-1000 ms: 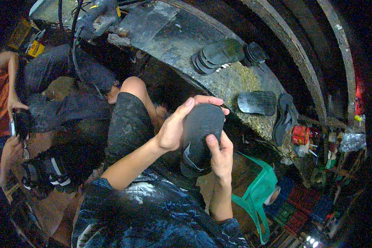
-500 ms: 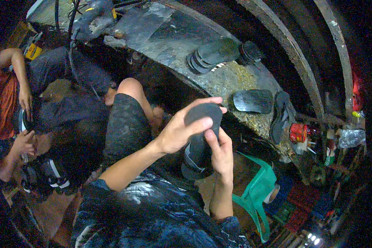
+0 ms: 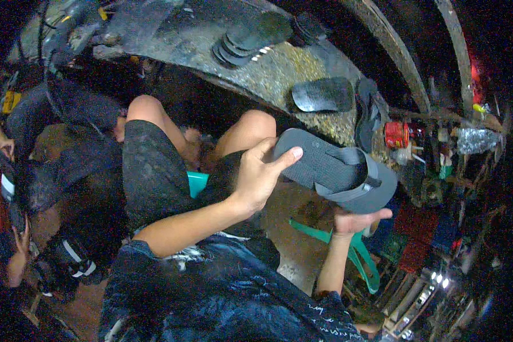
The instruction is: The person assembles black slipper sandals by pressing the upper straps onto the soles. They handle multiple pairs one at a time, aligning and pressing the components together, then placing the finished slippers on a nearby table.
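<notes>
A dark grey flip-flop point(image 3: 319, 159) with a grey strap is tilted in front of me, its textured footbed facing up. My left hand point(image 3: 256, 181) is closed round its heel end, thumb on top and fingers underneath. At the strap end, my right hand point(image 3: 359, 220) lies just under the sole's near edge. It is open with the visible fingers stretched out to the right; part of it is hidden behind the flip-flop, and I cannot tell whether it touches the sole.
On the workbench point(image 3: 293, 65) lie stacked dark soles point(image 3: 251, 37), a single shiny sole point(image 3: 323, 95) and another flip-flop point(image 3: 366, 114). A red container point(image 3: 397, 134) stands at its right end. Green straps point(image 3: 362, 265) hang near my right forearm. At left, a co-worker's hand point(image 3: 4, 147) holds footwear.
The flip-flop has swung from upright to pointing right, strap side now up. My right hand has left the heel end and opened near the strap end. The head view has shifted.
</notes>
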Tool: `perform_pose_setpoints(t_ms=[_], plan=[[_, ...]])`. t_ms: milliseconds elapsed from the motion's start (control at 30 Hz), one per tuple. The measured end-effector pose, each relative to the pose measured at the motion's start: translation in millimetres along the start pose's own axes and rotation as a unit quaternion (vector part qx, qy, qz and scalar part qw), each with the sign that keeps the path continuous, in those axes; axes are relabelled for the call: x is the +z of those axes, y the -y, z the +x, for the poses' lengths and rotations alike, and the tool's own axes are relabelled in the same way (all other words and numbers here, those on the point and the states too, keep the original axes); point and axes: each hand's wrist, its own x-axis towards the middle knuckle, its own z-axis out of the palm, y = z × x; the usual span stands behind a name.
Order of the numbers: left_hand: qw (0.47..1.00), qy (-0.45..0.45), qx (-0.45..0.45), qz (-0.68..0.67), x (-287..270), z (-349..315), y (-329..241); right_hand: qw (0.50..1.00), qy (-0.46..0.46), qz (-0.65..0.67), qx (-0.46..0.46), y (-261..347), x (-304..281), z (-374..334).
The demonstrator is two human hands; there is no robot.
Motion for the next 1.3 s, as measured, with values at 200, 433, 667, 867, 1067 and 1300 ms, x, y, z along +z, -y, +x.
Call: perform_pose_setpoints(t_ms=[200, 433, 667, 867, 1067, 1300], plan=[[0.989, 0.067, -0.105, -0.081, -16, -15, 31, 0.97, -0.108, -0.215, -0.043, -58, 44, 10], [0.951, 0.068, -0.191, -0.234, -72, -29, 27, 0.894, -0.325, -0.295, 0.084, -134, 58, 16], [0.961, 0.047, -0.199, -0.187, -100, -32, 13, 0.888, -0.301, -0.348, -0.008, -185, 62, 12], [0.968, -0.024, -0.207, -0.137, -96, -30, 14, 0.864, -0.316, -0.39, -0.028, -201, 56, 11], [0.971, -0.178, -0.16, 0.023, -74, -23, 25, 0.815, -0.336, -0.471, 0.013, -211, 54, 8], [0.933, -0.249, -0.08, 0.245, -57, 3, 44, 0.805, -0.346, -0.478, -0.055, -233, 29, 3]])
